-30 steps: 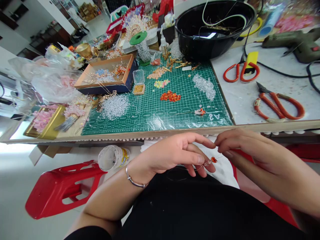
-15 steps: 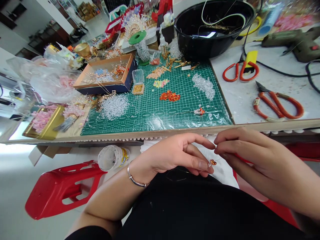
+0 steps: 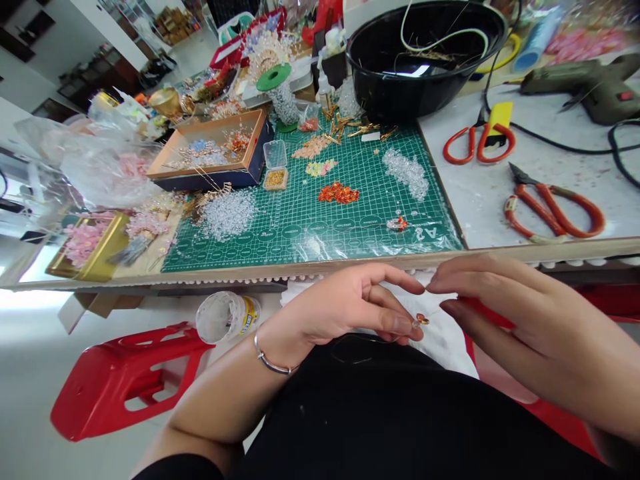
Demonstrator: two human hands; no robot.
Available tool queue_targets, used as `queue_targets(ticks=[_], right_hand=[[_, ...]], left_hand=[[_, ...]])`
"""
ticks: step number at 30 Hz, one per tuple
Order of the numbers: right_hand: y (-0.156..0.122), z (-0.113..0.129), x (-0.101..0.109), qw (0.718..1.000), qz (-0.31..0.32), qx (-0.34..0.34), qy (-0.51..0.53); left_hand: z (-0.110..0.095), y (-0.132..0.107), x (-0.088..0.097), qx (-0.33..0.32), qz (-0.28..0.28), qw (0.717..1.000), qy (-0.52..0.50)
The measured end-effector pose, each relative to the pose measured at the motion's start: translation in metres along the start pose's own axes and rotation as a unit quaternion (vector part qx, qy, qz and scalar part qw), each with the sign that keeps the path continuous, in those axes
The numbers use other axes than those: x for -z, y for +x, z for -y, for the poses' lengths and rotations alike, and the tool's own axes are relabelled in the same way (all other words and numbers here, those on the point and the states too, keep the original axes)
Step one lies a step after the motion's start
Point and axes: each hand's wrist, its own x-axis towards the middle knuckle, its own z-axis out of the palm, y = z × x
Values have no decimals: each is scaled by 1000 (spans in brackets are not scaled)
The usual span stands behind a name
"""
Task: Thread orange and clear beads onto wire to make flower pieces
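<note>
My left hand (image 3: 350,307) is pinched on a thin beaded wire (image 3: 361,363) in front of my body, below the table edge. An amber-orange bead (image 3: 423,319) and a small clear one show just beyond its thumb tip. The wire's slack end loops over my dark top, and a fine free end points toward my right hand (image 3: 525,320). That hand is open, its thumb apart from the straight fingers, and its index fingertip is at or very near my left index fingertip. On the green cutting mat (image 3: 280,250) lie orange beads (image 3: 339,193) and a small beaded piece (image 3: 399,224).
Clear beads (image 3: 229,215) lie on the mat's left, beside a box of beaded sprigs (image 3: 207,177). Red-handled pliers (image 3: 555,207), more red handles (image 3: 480,143) and a glue gun (image 3: 585,87) sit right. A black basin (image 3: 425,80) stands behind. A red stool (image 3: 125,380) is below left.
My right thumb has moved away from its fingers, opening a gap, and the hand has shifted slightly right. My left hand keeps its pinch; the orange bead has tilted and dropped a little.
</note>
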Motion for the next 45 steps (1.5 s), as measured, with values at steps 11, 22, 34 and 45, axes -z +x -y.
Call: queue_targets(ticks=[11,22,34,45], right_hand=[[2,9,2,993,93,-36,69],[-2,12,-5,985,103,-96,97],[-5,9,-10,979,115,-108,129],[-4,6,-8,981,74,-72,164]], left_hand=[[-2,-2,-2,1,-17,1000,20],[-4,-4,-1,-14,-16,1000,11],[0,-2,4,-11,-9,1000,-22],[3,5,11,62,42,997,-7]])
